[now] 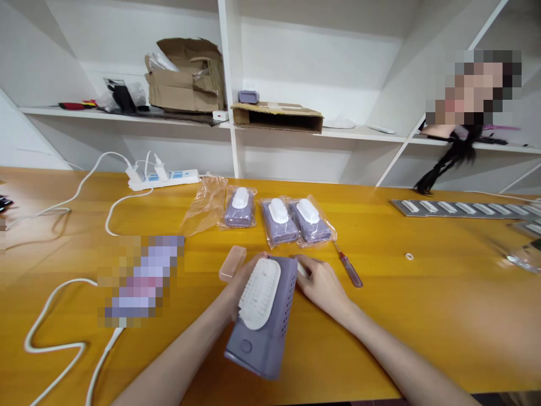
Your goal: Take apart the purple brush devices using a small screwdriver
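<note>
A purple-grey device (270,332) with a white bristled oval pad (260,293) is tilted up over the wooden table, close to the camera. My left hand (249,276) is wrapped round its far left side, its fingers mostly hidden behind it. My right hand (315,276) is beside the device's upper right edge, fingers curled round a small white piece (302,269). A pinkish translucent cover (233,263) lies left of my left hand. Beyond my hands are three similar devices in clear bags (240,207). A screwdriver (350,269) lies to the right.
A power strip (164,179) with white cables stands at the back left. A blurred-out phone-like object (146,279) lies left. A grey strip of white pads (465,208) and a small white ring (409,256) are right. Shelves hold cardboard boxes (186,84). A dark-haired head shape is upper right.
</note>
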Available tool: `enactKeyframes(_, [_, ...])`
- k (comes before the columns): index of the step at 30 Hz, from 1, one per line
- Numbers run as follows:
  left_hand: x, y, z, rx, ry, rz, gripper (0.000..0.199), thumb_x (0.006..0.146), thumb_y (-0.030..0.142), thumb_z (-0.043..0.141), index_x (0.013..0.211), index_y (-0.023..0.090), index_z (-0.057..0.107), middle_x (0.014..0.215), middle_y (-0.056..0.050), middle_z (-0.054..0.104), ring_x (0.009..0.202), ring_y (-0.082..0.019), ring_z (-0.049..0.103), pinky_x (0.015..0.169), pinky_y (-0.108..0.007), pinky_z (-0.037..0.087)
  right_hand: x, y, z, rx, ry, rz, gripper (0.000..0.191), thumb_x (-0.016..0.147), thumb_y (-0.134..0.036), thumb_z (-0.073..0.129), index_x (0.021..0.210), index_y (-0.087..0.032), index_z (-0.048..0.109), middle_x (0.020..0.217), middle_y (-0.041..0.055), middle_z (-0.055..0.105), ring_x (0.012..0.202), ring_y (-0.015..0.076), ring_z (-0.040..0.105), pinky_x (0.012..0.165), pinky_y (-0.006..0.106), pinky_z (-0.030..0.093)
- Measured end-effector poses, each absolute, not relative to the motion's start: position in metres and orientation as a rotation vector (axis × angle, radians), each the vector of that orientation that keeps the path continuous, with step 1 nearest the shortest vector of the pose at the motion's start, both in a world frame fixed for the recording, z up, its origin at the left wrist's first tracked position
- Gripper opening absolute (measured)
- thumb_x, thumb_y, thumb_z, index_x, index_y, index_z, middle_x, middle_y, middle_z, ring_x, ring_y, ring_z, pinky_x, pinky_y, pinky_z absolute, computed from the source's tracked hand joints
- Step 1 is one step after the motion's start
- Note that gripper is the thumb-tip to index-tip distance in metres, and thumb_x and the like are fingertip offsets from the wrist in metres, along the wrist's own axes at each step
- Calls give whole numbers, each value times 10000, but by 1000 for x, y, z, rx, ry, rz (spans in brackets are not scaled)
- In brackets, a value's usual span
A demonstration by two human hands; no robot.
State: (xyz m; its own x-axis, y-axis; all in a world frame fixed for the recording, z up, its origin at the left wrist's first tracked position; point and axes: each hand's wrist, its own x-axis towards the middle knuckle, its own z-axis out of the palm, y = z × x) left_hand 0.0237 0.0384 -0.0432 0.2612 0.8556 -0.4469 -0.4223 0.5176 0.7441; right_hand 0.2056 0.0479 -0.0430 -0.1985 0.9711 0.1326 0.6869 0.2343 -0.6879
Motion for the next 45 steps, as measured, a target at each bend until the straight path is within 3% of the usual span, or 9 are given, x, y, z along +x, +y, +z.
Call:
enactKeyframes(5, [20, 36, -35, 517, 1049, 1046, 292, 693, 477, 634, 700, 203, 533, 490, 77, 488, 414, -91, 443, 501, -218, 362, 202, 41, -47, -1572, -2107, 440, 266, 817, -323, 502, 1035, -226, 619, 932, 74, 624, 776, 228, 592, 693, 317, 376])
enactKeyframes(10, [19, 38, -34, 483, 1107, 1084, 341, 698, 528, 607, 647, 198, 539, 411, 87, 399, 368, -88, 376, 459, -224, 307, 205, 33, -47, -1595, -2240, 281, 375, 827, -378, 501, 1166, -218, 519, 979, 76, 579, 793, 234, 598, 702, 346, 425])
enactKeyframes(16, [23, 37, -33, 481, 1133, 1077, 338, 709, 536, 579, 672, 203, 532, 507, 51, 519, 488, -134, 511, 557, -263, 382, 208, 27, -44, -1513, -2303, 261, 417, 820, -319, 508, 1222, -213, 478, 1064, 100, 546, 980, 269, 539, 790, 399, 427])
enactKeyframes(27, [26, 35, -32, 511, 1134, 1098, 298, 671, 482, 615, 672, 191, 550, 594, 1, 604, 628, -191, 592, 635, -307, 441, 206, 18, -46, -1484, -2399, 133, 582, 760, -284, 546, 1316, -211, 390, 1155, 112, 497, 1001, 288, 456, 788, 420, 403])
enactKeyframes(36, [26, 30, -26, 535, 1123, 1065, 266, 689, 464, 590, 628, 214, 519, 562, 11, 569, 674, -200, 597, 631, -290, 411, 202, 16, -50, -1475, -2400, 158, 577, 763, -229, 516, 1323, -183, 384, 1049, 109, 558, 947, 274, 493, 744, 391, 394])
enactKeyframes(45, [31, 28, -29, 558, 1101, 1031, 284, 680, 469, 593, 665, 195, 524, 565, 53, 538, 576, -142, 553, 620, -265, 404, 199, 39, -50, -1494, -2316, 166, 306, 846, -161, 443, 1132, -179, 552, 980, 87, 591, 887, 229, 513, 746, 339, 407])
